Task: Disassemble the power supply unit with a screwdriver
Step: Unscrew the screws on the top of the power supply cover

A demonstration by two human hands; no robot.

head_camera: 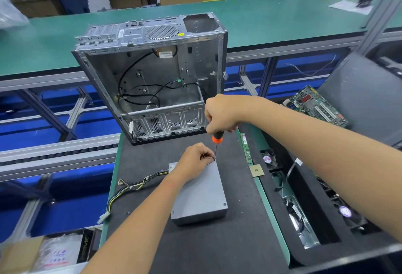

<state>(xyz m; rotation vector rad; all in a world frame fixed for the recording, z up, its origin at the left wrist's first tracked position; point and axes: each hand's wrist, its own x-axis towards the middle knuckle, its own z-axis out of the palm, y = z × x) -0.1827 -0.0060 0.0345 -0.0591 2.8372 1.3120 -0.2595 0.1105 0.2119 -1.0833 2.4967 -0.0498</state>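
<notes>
Gripping the screwdriver [216, 139] by its orange-and-black handle with the right hand [220, 114], shaft upright, tip at the far right corner of the power supply unit [199, 195]. Steadying the shaft near the tip with pinched fingers of the left hand [194, 157], resting on the unit's top. Lying mid dark mat [228, 241], near the empty computer case [152, 78] at its far edge, cable bundle [130, 189] trailing toward the left edge.

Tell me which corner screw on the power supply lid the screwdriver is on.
The far right corner screw, where the screwdriver tip meets the lid beside the left hand. The near right screw and near left screw sit untouched.
</notes>
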